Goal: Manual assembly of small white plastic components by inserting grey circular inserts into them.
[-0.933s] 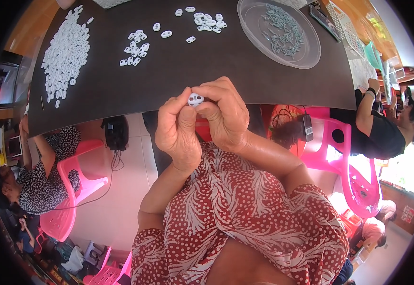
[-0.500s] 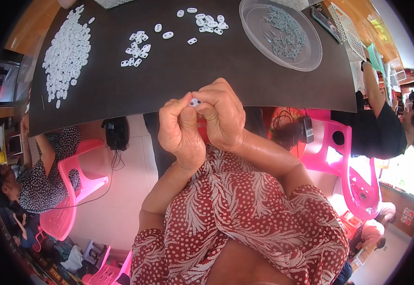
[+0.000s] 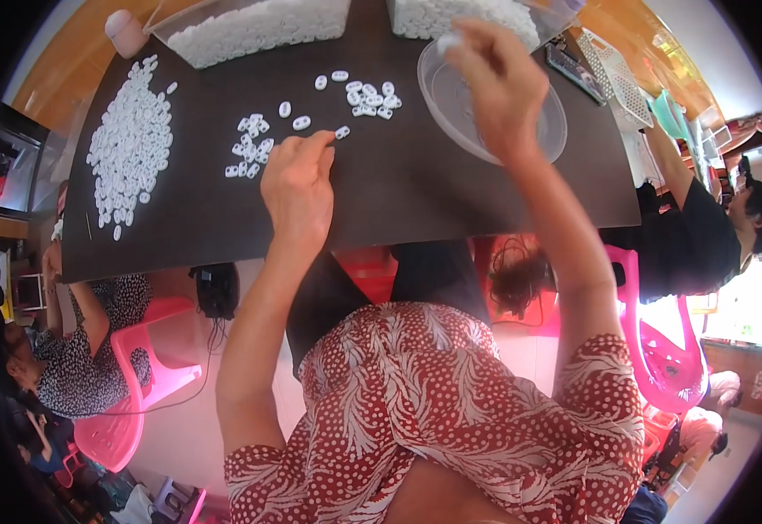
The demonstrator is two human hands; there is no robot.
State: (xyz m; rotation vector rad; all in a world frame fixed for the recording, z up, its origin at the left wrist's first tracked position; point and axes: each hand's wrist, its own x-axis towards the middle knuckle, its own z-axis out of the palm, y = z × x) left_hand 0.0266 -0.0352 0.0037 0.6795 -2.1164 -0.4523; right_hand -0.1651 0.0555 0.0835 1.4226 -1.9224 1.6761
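My left hand (image 3: pixel 301 179) hangs low over the dark table, back upward. Its fingers are bent, thumb and index slightly apart beside a small white plastic piece with two holes (image 3: pixel 342 133); the other fingertips are hidden. Close by are a loose group of such pieces (image 3: pixel 245 157) and a single oval piece (image 3: pixel 301 123). My right hand (image 3: pixel 505 92), blurred by motion, is raised over the round clear plastic tray (image 3: pixel 440 109). It pinches a smeared white plastic piece (image 3: pixel 449 44) between thumb and fingers, near a clear bin full of white pieces (image 3: pixel 416 19).
A large heap of white ovals (image 3: pixel 132 144) covers the table's left side. Another clear bin of white pieces (image 3: pixel 259 33) stands at the back, beside a pink cup (image 3: pixel 125 33). A phone (image 3: pixel 576 74) and white basket (image 3: pixel 615 79) lie right. Other people sit at both sides.
My hands were together at the table's front edge, both gripping a white piece. They have parted: the right went up and right with a white piece, the left forward. The view shows more table.
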